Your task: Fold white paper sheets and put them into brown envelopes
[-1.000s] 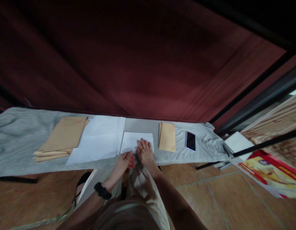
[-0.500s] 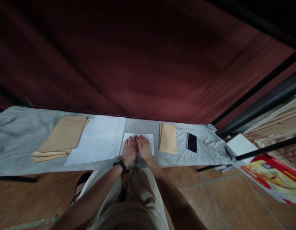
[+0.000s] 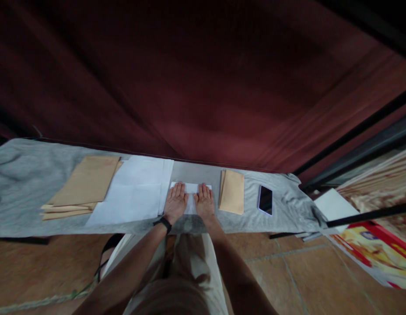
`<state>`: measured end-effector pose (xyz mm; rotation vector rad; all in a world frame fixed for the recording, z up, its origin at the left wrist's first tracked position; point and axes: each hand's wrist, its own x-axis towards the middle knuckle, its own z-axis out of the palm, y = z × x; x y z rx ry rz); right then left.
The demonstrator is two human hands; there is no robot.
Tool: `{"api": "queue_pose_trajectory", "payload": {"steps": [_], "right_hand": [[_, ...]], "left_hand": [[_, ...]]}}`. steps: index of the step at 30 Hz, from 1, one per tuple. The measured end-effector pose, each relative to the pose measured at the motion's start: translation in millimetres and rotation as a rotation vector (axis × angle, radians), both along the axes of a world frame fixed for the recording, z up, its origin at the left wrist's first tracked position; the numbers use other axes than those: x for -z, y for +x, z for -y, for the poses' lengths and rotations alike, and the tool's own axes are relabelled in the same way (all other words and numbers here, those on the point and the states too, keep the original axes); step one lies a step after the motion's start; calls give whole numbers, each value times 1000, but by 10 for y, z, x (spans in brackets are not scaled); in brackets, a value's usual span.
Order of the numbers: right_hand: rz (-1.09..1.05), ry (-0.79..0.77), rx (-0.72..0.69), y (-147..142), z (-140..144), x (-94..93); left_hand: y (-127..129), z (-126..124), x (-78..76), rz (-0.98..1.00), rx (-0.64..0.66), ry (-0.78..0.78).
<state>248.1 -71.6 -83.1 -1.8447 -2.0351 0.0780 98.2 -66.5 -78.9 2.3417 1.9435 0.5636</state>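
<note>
A folded white sheet of paper (image 3: 190, 189) lies on the grey cloth (image 3: 22, 183) that covers a long table. My left hand (image 3: 176, 202) lies flat on the sheet's left half, fingers spread. My right hand (image 3: 204, 201) lies flat on its right half, a small gap away from the left. A black band sits on my left wrist. Most of the sheet is hidden under my hands.
A stack of white sheets (image 3: 134, 196) lies left of my hands, then a pile of brown envelopes (image 3: 86, 186). To the right lie another brown envelope stack (image 3: 232, 191) and a black phone (image 3: 265, 199). A dark red curtain hangs behind. Black rods, white paper and a colourful poster (image 3: 373, 249) are at the right.
My left hand came up from the table's near edge onto the sheet beside my right hand. Both hands then slid apart across the paper.
</note>
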Motion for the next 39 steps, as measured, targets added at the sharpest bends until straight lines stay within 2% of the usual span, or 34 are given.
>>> {"api": "queue_pose_trajectory", "payload": {"steps": [7,14,21,26,30,32,36,39], "right_hand": [[15,66,117,63,159,91],[-19,100,153,64,308,133],[-52,106,140,56,331,110],[-57,171,131,85,347,119],[-46,124,144,2,283,36],[-39,73,95,-109,238,-28],[-25,-7,-126,-334,173,-75],[1,-11,-141,-341,141,-26]], "left_hand": [[31,-29,46,104,-106,28],[41,-27,-29,90,-106,25],[175,352,-91,1,128,4],[-2,540,-32,-19,63,4],[-128,589,-36,-36,57,24],[-136,603,-52,-45,65,30],[-120,614,-66,-49,87,33],[-120,611,-65,-47,77,30]]}}
